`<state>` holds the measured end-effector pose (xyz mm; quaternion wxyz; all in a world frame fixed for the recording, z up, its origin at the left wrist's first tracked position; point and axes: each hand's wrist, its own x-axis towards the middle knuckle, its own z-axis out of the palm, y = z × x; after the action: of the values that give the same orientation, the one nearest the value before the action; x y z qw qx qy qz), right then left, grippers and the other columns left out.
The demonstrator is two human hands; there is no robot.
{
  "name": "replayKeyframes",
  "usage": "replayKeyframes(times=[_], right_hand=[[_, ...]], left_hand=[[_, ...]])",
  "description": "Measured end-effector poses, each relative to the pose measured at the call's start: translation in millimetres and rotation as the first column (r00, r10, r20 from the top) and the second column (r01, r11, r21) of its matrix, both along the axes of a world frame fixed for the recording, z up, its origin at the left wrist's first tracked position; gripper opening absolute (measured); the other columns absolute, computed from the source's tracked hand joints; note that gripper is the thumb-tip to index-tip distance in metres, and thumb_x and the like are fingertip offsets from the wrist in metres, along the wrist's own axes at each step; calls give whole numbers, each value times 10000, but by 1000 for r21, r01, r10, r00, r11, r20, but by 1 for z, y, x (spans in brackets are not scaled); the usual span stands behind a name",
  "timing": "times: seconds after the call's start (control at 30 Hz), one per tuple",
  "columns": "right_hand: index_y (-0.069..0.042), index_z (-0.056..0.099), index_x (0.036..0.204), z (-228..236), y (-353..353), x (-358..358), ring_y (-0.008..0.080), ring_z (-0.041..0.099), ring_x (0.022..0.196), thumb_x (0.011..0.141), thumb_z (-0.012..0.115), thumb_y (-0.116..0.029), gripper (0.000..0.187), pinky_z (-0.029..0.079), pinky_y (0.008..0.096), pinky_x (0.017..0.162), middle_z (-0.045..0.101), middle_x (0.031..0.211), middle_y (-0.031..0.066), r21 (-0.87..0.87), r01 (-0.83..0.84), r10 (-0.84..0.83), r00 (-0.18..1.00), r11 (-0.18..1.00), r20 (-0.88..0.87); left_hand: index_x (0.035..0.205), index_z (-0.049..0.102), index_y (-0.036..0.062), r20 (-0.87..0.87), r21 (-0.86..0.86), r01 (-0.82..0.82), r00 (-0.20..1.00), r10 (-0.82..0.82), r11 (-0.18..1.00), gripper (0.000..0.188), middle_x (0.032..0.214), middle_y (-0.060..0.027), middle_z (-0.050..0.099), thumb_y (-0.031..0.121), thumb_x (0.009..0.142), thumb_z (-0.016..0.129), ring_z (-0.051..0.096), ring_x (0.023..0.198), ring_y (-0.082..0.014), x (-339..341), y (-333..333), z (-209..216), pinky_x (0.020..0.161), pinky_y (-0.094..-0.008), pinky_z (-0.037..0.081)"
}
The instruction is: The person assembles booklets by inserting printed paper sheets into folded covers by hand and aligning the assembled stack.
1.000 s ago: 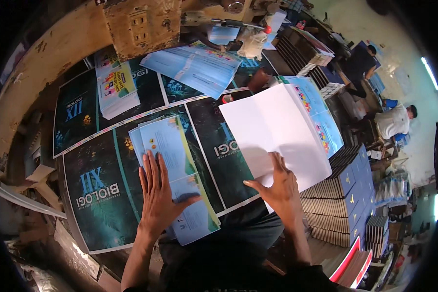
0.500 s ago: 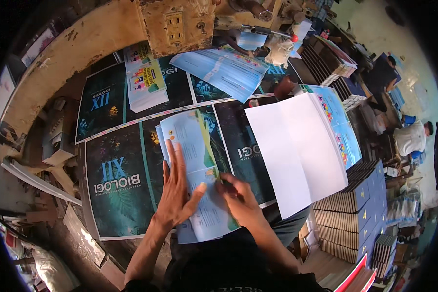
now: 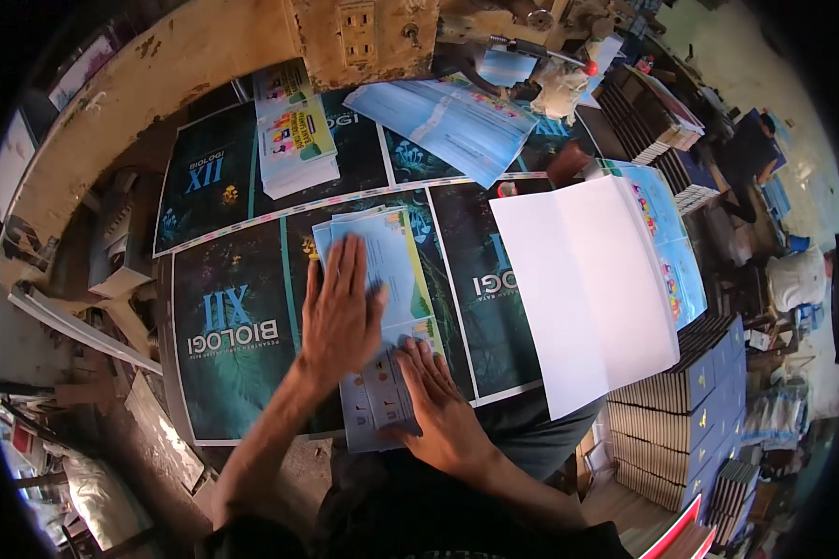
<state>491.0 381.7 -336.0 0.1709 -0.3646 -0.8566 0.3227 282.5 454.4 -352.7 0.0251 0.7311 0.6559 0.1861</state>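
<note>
A light-blue folded printed leaflet point(image 3: 393, 261) with a green and yellow edge lies in the middle of the table, on dark printed cover sheets point(image 3: 233, 382). My left hand point(image 3: 340, 312) rests flat on its upper left part, fingers stretched and thumb apart. My right hand point(image 3: 438, 405) lies lower on the leaflet, fingers extended along its right edge and palm down. Neither hand grips anything. Another paper edge shows at the leaflet's upper left, beneath it.
White-backed sheets point(image 3: 587, 279) lie at the right. At the back are a stack of yellow-fronted leaflets point(image 3: 294, 140) and fanned light-blue sheets point(image 3: 447, 121). Tall stacks of blue-covered books point(image 3: 662, 419) stand at the right. A worn yellowish machine frame point(image 3: 364, 42) borders the far side.
My left hand has slid up the leaflet. My right hand has opened from a pinch at the right edge and now lies flat. The view has shifted slightly.
</note>
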Motion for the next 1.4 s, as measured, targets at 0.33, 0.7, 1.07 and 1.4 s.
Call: replayKeyframes(times=[0.33,0.7,1.07,1.4], right_hand=[[-22,343,1552,6,-10,10,484,88,1564,804,837,-415,979,176,566,1262,163,1639,351,118,-153,140,984,981,107],[-28,614,1211,57,28,46,350,730,956,856,809,-371,531,584,431,825,704,1061,228,-238,-29,-1,992,971,-127],[55,564,1228,79,52,101,458,707,843,938,674,-96,344,572,500,705,679,979,268,264,510,-551,828,818,106],[-27,556,1265,13,27,5,167,646,628,1005,608,-72,269,477,317,525,631,772,100,-266,317,-398,846,910,-355]], left_hand=[[1500,498,79,132,53,22,991,-29,998,720,1478,-146,477,347,888,765,430,1343,-377,-54,56,-5,1123,-538,310],[1605,286,-12,-52,-158,-17,999,9,987,888,1680,-287,180,470,961,662,114,1573,-454,33,-62,22,1231,-626,122],[1600,289,-19,7,-88,1,1000,-1,996,1097,1662,-225,292,607,836,767,170,1583,-355,36,-65,5,1263,-600,13],[1621,57,-71,369,-12,49,929,-41,999,983,1679,-336,67,391,966,626,5,1567,-503,19,-62,20,1248,-607,87]])
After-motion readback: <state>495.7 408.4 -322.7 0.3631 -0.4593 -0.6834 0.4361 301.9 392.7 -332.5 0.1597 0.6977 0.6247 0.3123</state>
